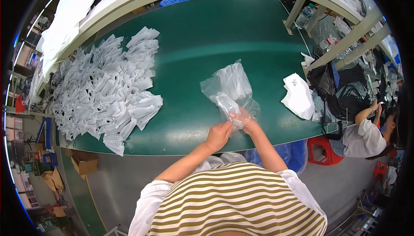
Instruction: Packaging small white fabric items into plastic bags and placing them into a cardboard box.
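Both hands grip one end of a clear plastic bag stuffed with white pieces, above the green tabletop (207, 42).

The left hand (218, 135) and right hand (243, 118) have their fingers closed on the near end of the clear bag (230, 90), which runs away from the person, long axis slanting up and slightly left, filled end farthest. A large heap of white folded pieces (108, 91) lies well apart on the left, seemingly unbagged, so most of the work looks left; a white bundle (298, 96) rests to the right.

Clear plastic bag (230, 90), white packets (105, 91) left
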### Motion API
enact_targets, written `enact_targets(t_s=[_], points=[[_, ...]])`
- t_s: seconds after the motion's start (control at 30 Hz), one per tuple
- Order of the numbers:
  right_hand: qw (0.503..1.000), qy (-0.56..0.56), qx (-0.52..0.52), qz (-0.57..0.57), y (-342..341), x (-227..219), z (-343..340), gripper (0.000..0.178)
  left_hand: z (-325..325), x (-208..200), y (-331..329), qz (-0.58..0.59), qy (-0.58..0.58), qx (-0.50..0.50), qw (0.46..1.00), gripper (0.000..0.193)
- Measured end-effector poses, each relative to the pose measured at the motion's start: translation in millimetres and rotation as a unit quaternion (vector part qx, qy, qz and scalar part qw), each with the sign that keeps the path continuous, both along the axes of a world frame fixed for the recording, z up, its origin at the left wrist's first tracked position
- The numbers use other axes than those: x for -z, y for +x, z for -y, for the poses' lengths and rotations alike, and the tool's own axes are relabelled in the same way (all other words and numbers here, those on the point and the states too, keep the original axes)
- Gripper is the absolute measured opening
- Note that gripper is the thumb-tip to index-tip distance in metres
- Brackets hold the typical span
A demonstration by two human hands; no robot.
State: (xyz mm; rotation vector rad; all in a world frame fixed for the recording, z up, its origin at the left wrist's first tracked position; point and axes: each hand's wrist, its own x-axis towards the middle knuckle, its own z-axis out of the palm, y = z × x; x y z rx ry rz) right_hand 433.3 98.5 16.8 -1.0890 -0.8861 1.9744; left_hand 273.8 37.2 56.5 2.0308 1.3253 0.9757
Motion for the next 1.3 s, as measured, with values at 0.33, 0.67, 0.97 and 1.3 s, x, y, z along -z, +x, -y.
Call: enact_targets(t_s=[0.33,0.67,0.97,1.3], points=[[0.825,0.248,0.084,0.500,-80,-1,-18,0.092,22,-18,-2,0.048,0.001,0.103,0.994,0.012],[0.735,0.367,0.028,0.569,-52,37,-11,0.075,28,-1,-16,0.019,-0.054,0.098,0.993,0.017],[0.647,0.487,-0.066,0.583,-21,25,1,0.055,29,1,-81,0.084,-0.126,0.036,0.988,0.021],[0.839,0.424,-0.161,0.300,-177,-109,14,0.029,74,32,-218,0.098,-0.213,-0.190,0.953,0.015]])
